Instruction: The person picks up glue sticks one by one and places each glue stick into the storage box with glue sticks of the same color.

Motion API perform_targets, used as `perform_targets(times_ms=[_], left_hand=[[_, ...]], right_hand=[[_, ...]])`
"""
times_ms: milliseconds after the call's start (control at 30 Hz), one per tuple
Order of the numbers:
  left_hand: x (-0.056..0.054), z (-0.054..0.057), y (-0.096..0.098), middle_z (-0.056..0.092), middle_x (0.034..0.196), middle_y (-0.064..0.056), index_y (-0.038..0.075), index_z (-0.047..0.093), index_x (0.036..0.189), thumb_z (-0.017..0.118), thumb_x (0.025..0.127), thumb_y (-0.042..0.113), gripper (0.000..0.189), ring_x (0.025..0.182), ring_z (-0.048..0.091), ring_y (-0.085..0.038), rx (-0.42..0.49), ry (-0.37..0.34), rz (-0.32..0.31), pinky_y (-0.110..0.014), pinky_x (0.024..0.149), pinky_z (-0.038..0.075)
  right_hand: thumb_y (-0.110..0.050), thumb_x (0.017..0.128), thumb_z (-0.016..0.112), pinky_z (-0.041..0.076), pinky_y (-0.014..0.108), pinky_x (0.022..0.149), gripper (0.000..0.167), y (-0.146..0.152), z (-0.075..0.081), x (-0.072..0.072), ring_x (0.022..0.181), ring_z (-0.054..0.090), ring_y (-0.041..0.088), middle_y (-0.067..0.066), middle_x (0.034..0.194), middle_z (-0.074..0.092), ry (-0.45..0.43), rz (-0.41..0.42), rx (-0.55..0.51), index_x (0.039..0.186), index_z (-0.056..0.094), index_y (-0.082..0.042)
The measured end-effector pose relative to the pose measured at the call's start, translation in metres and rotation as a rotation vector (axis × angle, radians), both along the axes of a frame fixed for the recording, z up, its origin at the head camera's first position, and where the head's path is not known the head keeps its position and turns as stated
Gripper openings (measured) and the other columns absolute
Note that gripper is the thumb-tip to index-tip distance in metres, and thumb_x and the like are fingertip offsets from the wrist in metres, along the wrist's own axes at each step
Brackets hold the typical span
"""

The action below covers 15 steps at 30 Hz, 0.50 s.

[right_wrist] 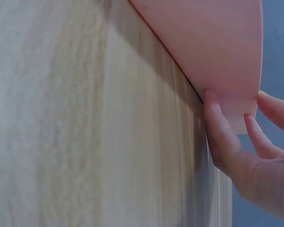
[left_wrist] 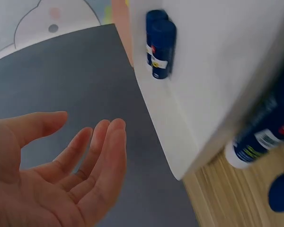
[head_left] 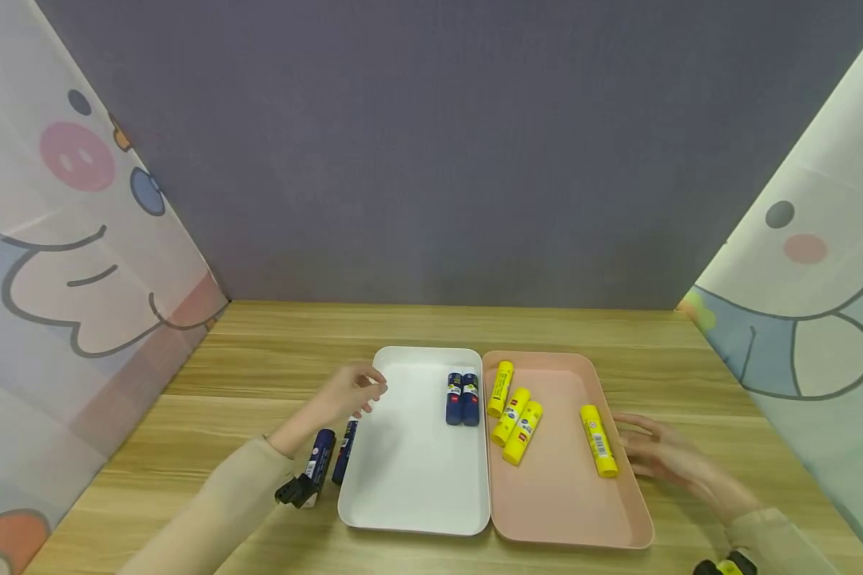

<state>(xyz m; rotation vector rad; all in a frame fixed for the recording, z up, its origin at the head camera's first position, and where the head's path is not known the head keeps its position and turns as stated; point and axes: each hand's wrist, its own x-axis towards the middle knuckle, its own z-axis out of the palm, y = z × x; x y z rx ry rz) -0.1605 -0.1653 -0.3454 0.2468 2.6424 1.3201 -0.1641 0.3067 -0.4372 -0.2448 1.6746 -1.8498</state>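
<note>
My left hand (head_left: 348, 395) hovers at the left rim of the white tray (head_left: 417, 479), fingers loosely bent with nothing between them. Two dark blue glue sticks (head_left: 454, 399) lie side by side along that tray's right wall. On the pink tray's (head_left: 561, 511) outer right side, my right hand (head_left: 658, 454) has its fingertips at the wall; the right wrist view shows the fingers (right_wrist: 220, 123) against it, low down. Inside the pink tray, one yellow glue stick (head_left: 599, 441) lies near the right wall. Three more yellow glue sticks (head_left: 522, 433) are grouped at its left.
Two further dark blue glue sticks (head_left: 345, 453) lie on the wooden table (head_left: 288, 327) left of the white tray, partly hidden by the left arm and the tray. The trays stand side by side. A grey panel (head_left: 446, 160) rises behind, with printed cloths at both sides.
</note>
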Motion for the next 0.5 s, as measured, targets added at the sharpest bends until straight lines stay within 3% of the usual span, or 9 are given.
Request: perform_targets(times_ms=[200,500], left_hand=[[0.007,-0.009,-0.018,0.056,0.075,-0.010,-0.008,0.056,0.103,0.054,0.086,0.010,0.025,0.060,0.055,-0.025,-0.070,0.049,0.050,-0.032,0.051,0.049],[0.021,-0.020,-0.042,0.057,0.082,-0.013,-0.006,0.057,0.102,0.057,0.084,0.011,0.025,0.062,0.057,-0.022,-0.163,0.052,0.150,-0.027,0.049,0.045]], right_hand=[[-0.010,0.092,0.044,0.047,0.033,0.085,0.032,0.001,0.001,0.002,0.098,0.056,0.010,-0.007,0.107,0.056,0.006,0.005,0.025,0.112,0.048,-0.035],[-0.006,0.093,0.041,0.047,0.030,0.084,0.036,0.000,0.000,0.002,0.098,0.056,0.009,-0.007,0.107,0.059,-0.005,0.044,-0.084,0.109,0.052,-0.036]])
